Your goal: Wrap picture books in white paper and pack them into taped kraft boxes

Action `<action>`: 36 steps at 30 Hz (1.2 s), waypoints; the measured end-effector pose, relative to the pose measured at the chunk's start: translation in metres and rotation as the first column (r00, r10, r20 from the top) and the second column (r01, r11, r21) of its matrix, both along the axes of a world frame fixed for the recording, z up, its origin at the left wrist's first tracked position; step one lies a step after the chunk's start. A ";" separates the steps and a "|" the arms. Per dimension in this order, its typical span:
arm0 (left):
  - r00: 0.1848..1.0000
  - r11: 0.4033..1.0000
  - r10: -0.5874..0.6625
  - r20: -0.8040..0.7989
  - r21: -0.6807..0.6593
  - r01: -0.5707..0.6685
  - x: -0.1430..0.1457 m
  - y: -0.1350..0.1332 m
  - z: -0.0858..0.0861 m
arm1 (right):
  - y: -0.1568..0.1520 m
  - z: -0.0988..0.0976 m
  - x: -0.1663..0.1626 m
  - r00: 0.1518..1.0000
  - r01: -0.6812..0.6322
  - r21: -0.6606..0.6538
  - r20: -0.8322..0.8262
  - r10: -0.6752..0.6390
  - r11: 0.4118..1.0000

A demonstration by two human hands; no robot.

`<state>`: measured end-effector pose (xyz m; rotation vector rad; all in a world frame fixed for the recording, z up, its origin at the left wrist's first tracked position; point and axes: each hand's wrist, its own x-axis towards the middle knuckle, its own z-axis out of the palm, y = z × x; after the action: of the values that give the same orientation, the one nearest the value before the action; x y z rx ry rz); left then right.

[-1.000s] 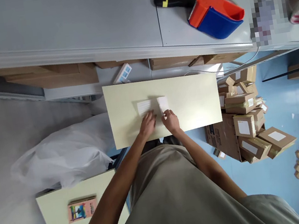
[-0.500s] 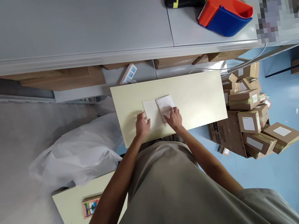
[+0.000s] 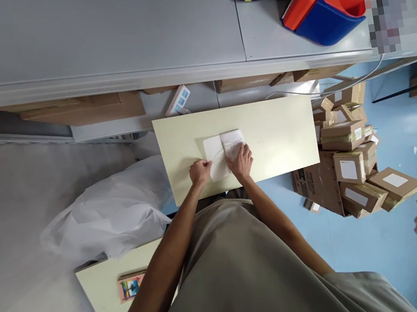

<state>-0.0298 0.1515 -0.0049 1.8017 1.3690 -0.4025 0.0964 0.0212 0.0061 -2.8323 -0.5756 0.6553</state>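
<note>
White paper (image 3: 214, 151), which looks like a folded sheet or an open booklet, lies on a pale cream board (image 3: 280, 134) in front of my body. My left hand (image 3: 199, 172) is closed in a pinch at the paper's left edge, thumb toward the page. On the right part of the paper, my right hand (image 3: 241, 162) rests with its fingers stretched out over the lower half. Whatever is printed on the pages is too small to read.
A grey shelf (image 3: 94, 37) above holds an orange-and-blue tape dispenser (image 3: 324, 11) with a black handle. Cartons (image 3: 349, 170) are heaped on the right. White plastic sheeting (image 3: 114, 208) bulges on the left, near a second board with a colourful picture (image 3: 131, 288).
My left hand has closed from loosely spread fingers into a pinch at the paper's edge. The paper has shifted slightly right, and my right hand now lies flatter on it.
</note>
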 end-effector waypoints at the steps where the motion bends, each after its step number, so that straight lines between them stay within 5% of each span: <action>1: 1.000 1.000 0.012 0.011 -0.004 -0.012 0.000 0.001 0.000 | 0.000 0.000 0.002 1.000 0.011 0.006 0.000 -0.011 1.000; 10: 0.997 0.998 0.000 0.080 -0.058 0.005 -0.003 0.000 0.003 | -0.003 0.014 0.028 0.999 0.037 0.078 0.007 -0.038 0.996; 19: 0.994 0.993 -0.021 0.106 -0.115 0.033 -0.008 0.006 0.004 | 0.017 0.055 -0.009 0.976 -0.188 0.154 -0.083 0.202 0.970; 26: 0.939 0.986 0.053 0.339 -0.169 0.005 -0.006 0.004 0.018 | 0.038 0.055 -0.027 0.946 -0.273 0.139 -0.143 0.292 0.952; 30: 0.859 0.998 0.064 0.508 -0.019 -0.063 -0.015 0.011 0.034 | 0.047 0.049 -0.020 0.941 -0.205 0.303 -0.202 0.273 0.931; 36: 0.906 0.971 0.095 0.412 0.163 -0.176 -0.028 0.055 0.044 | 0.107 0.025 -0.017 0.939 -0.142 0.381 -0.239 0.246 0.913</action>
<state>-0.0573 0.2069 0.0387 1.8053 1.2606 0.1828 0.0796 0.1278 0.0306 -2.3079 -0.8382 0.8709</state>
